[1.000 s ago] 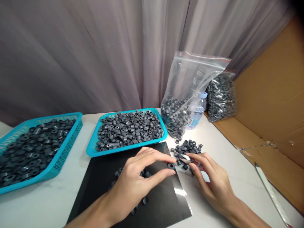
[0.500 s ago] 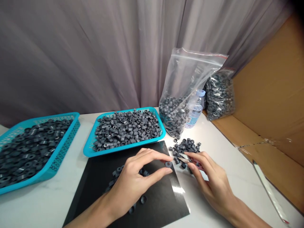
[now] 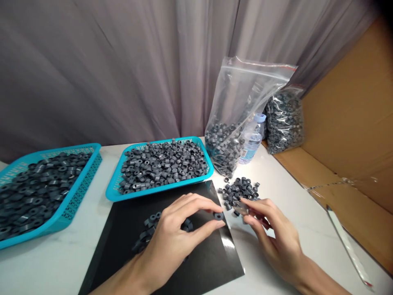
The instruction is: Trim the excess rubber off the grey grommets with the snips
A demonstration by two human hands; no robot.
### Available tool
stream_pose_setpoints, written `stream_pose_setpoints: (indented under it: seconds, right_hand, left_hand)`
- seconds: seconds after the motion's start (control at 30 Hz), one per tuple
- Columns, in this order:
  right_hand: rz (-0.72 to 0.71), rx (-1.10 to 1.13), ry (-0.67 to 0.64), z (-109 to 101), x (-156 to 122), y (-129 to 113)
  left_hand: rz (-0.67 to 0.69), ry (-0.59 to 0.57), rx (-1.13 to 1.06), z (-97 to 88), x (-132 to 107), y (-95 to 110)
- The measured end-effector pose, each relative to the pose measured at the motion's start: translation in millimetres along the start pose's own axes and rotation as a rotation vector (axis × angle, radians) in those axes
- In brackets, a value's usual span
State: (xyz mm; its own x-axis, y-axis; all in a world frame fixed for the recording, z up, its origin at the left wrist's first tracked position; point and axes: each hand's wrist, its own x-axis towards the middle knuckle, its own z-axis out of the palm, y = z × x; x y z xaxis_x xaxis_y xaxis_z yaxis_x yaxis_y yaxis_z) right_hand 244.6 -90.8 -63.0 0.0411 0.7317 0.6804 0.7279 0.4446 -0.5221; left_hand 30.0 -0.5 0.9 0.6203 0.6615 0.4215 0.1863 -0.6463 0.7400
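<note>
Between the thumb and forefinger of my left hand is a small dark grey ring with a hole through it. It is held above the right edge of a black sheet. In my right hand are small snips, their metal blades pointing left toward the ring, apart from it; my fingers hide most of the reddish handle. Just beyond those blades lies a loose pile of grey rings on the white table. More rings rest on the black sheet, partly behind my left hand.
Two blue baskets, one at the middle and one at left, hold many grey rings. Behind the pile stand an open zip bag and a water bottle. A fuller bag, a cardboard box and a white strip are at right.
The snips' blades, apart before, now look nearly together and blurred. My left hand has shifted very slightly, and the ring in its fingers has tilted to show its hole more from above.
</note>
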Motion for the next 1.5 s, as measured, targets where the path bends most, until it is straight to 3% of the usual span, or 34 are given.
stream_pose_setpoints:
  seconds: [0.27, 0.7, 0.97, 1.2, 1.3, 1.5]
  right_hand:
    - [-0.023, 0.076, -0.015, 10, -13, -21]
    - [-0.095, -0.051, 0.023, 9, -8, -23]
    - [0.037, -0.084, 0.141, -2, 0, -3]
    - [0.077, -0.077, 0.104, 0, 1, 1]
    - [0.144, 0.015, 0.067, 2, 1, -4]
    - [0.668, 0.578, -0.208, 6, 8, -19]
  left_hand:
    - [0.076, 0.059, 0.148, 4.4, -5, 4]
    - [0.079, 0.102, 0.210, 8.1, -4, 7]
    - [-0.447, -0.102, -0.211, 9.4, 1, -14]
    - [-0.825, -0.163, -0.579, 4.4, 5, 1]
    - [-0.882, -0.156, -0.626, 4.9, 6, 4]
    - [-0.838, -0.215, -0.645, 13.1, 1, 0]
